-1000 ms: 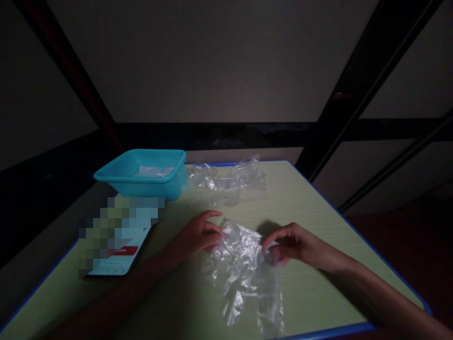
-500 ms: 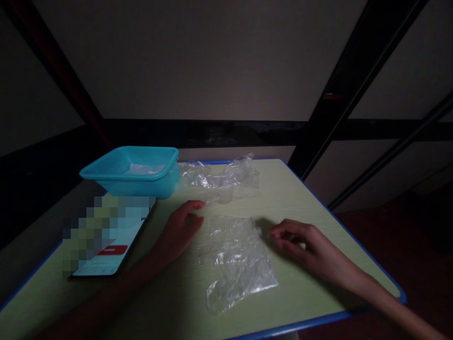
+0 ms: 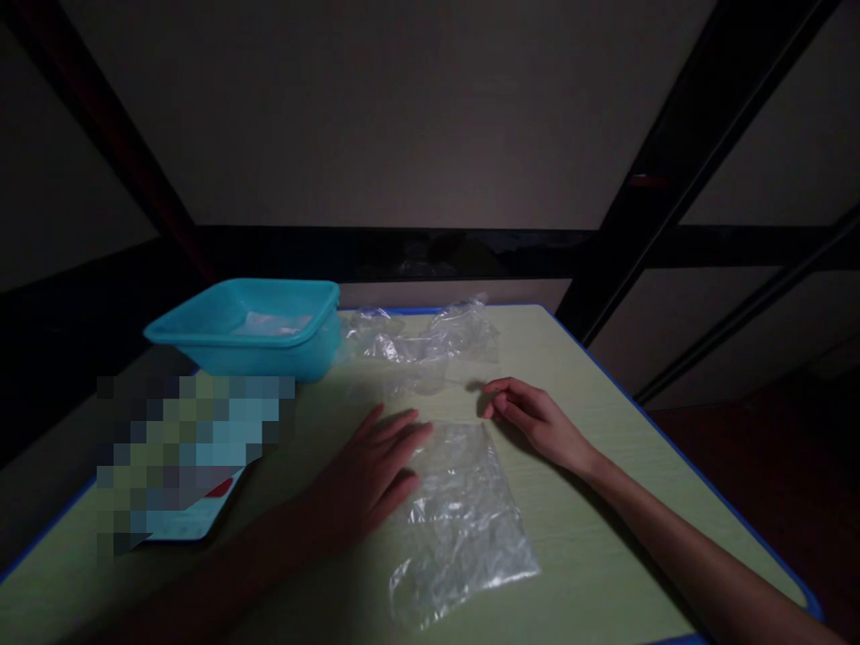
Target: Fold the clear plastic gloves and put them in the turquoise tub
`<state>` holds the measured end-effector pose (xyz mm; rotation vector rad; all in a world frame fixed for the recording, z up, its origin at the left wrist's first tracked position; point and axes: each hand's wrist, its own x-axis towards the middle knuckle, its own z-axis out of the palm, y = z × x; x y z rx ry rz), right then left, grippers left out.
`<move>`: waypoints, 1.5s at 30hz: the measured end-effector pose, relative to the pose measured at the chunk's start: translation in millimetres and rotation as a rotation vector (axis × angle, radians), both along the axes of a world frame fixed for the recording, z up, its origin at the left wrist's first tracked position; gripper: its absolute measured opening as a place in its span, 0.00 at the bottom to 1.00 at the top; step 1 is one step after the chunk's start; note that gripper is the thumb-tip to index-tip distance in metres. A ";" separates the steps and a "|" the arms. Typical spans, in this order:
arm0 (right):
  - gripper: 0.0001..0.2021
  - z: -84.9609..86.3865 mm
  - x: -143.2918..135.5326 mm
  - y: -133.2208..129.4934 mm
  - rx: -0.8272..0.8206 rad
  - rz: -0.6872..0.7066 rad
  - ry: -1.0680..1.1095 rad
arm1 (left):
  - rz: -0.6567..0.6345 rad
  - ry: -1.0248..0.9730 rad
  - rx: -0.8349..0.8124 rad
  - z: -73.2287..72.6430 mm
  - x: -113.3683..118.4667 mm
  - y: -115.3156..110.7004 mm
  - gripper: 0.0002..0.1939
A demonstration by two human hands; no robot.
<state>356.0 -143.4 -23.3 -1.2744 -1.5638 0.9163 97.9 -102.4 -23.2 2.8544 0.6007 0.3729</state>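
The scene is dimly lit throughout, and the upper half is lost in near darkness. The pale green tabletop with a blue edge (image 3: 591, 394) is the brightest area. Faint glints are caught on the crinkled clear plastic bag (image 3: 463, 520). A soft shadow is cast beside the right hand (image 3: 530, 419). A pixelated block is laid over the left side. Straight beams are bowed near the edges by lens distortion, and fine detail is softened by grain.

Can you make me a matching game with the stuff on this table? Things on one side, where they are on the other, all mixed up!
Things:
1. blue tub
2. flat plastic bag
3. crumpled plastic bags
4. left hand

Places:
A. far edge, beside the tub
B. lying in the middle of the table
C. far left corner
D. resting on the flat bag's left edge

Pairs: 1-C, 2-B, 3-A, 4-D
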 end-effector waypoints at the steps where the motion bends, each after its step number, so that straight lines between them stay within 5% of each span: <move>1: 0.11 0.3 0.0 -1.0 0.002 0.004 -0.011 | -0.003 0.004 0.015 -0.2 0.3 -0.4 0.22; 12: 0.09 -0.9 -3.7 -3.3 0.012 0.047 -0.019 | -0.006 -0.075 0.113 -7.7 -2.9 -1.0 0.21; 18: 0.05 3.7 -6.8 -4.9 0.033 0.002 -0.246 | -0.001 -0.087 0.113 -11.2 -3.2 -1.0 0.21; 37: 0.03 1.8 -12.6 -1.0 0.042 -0.150 -0.356 | 0.010 -0.058 0.075 -9.9 -1.0 -2.2 0.22; 45: 0.06 13.0 -7.2 -8.3 0.178 0.090 -0.337 | -0.004 -0.077 0.116 -10.9 -1.1 -2.1 0.21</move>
